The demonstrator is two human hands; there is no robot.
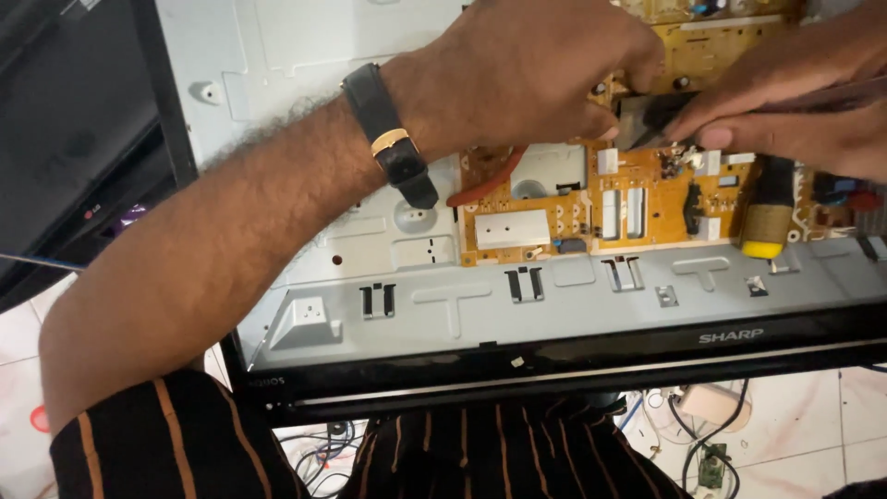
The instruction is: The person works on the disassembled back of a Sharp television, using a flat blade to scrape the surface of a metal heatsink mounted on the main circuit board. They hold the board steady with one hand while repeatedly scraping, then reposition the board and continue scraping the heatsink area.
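An opened flat screen lies face down, with a grey metal back panel (443,300) and a yellow-brown circuit board (591,199) mounted on it. My left hand (536,65), a black watch (393,139) on its wrist, reaches across with curled fingers pressed to the board beside a dark metal plate (647,115). What those fingers hold is hidden. My right hand (795,92) comes in from the right and pinches a thin dark tool (832,94), its tip at the board near the plate. A red wire (490,180) curves under my left hand.
A yellow-ended cylinder (765,222) stands on the board's right part. The screen's black frame (554,356) runs along the near edge. Another black device (65,139) sits at the left. Cables and a small green board (711,462) lie on the tiled floor below.
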